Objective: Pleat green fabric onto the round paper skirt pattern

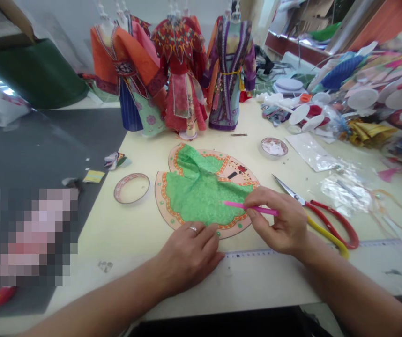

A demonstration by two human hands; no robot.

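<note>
A rounded pink cloth piece with an orange border, like a small doll's skirt (163, 208), lies on the table with green patterned fabric (194, 196) over it, raised in folds. My left hand (191, 252), a ring on one finger, lies with its fingers flat at the near edge of the cloth. My right hand (280, 222) pinches a slim pink stick (234, 204) like a pen or a small tool. Its thin tip points left, over the green fabric; whether it touches cannot be made out. Scissors (297, 199) with red and yellow handles lie open beside my right hand.
Dressed doll forms (180, 79) stand at the back. A tape roll (131, 188) lies left, and a small round dish (274, 148) with white bits stands right. A ruler (253, 253) runs along the front. White stands and fabric scraps (362, 100) pile up at right.
</note>
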